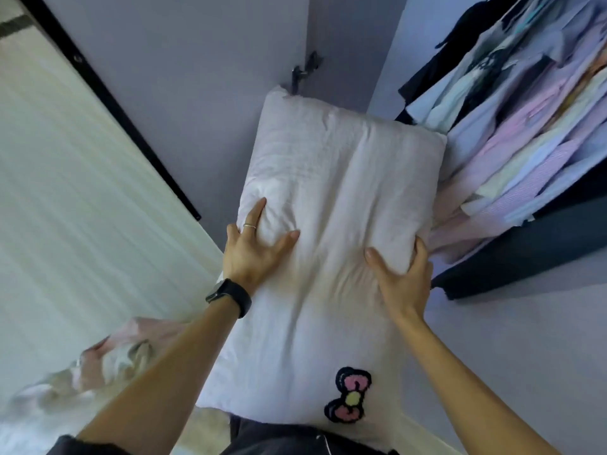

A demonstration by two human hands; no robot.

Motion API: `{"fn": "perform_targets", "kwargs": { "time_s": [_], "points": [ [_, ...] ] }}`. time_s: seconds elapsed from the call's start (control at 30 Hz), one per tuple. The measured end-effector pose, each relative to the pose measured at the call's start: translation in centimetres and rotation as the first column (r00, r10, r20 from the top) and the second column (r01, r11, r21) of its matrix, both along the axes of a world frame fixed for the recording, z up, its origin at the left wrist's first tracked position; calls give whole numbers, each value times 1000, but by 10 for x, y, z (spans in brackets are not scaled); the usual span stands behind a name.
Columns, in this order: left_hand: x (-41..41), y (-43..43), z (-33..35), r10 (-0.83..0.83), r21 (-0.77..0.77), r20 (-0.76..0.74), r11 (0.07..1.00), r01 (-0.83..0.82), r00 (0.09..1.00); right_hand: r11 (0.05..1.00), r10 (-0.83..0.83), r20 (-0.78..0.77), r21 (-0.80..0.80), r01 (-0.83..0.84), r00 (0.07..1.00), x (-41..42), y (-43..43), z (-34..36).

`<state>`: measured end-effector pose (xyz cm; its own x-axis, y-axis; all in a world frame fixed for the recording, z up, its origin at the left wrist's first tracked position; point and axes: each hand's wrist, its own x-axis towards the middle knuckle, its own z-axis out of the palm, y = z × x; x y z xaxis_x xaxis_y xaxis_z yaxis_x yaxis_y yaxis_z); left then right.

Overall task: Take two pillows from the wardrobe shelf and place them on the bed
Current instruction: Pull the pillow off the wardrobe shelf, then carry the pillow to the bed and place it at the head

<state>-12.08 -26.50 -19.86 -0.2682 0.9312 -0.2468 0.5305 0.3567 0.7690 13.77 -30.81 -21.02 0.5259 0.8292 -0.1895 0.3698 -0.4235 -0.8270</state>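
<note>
A: Head view: you have the pillow [335, 244] in both hands. Your left hand [253, 251] lies spread on its left side, fingers digging into the cloth. Your right hand [405, 277] wraps the right edge, thumb on top. The pillow is up in front of you, clear of any shelf, its far end near the door hinge [303, 72].

B: What could go wrong?

A: Your grip is near the middle, and the stuffing is soft. The far end may sag and catch the hinge or brush the hanging clothes [512, 126] just beside its right edge, dragging a shirt off.

B: And the bed?

A: I can't tell where it is. Pale bedding [98, 366] shows at lower left, too blurred to be sure. Turning blind behind the pillow, you might miss it.
</note>
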Motion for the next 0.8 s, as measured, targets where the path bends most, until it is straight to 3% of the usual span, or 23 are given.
{"fn": "perform_targets", "kwargs": {
  "time_s": [0.13,0.23,0.37,0.5,0.8],
  "points": [
    [1,-55,-27,123,-87,-50,988,-127,991,982,150,61,-124,-142,987,3,-20,-26],
    [-12,-80,-44,125,-228,-70,964,-138,990,942,255,108,-254,-221,961,-4,-28,-39],
    [-33,-105,-73,107,-420,-88,898,-135,990,840,408,118,-438,-321,905,-15,-25,-53],
    [-52,-140,-102,198,-544,-94,811,-217,976,715,555,84,-558,-422,828,-38,-20,-67],
    [-110,-238,-101,542,-498,-142,684,-533,828,509,798,-6,-531,-678,603,-141,-23,-82]
  ]
}}
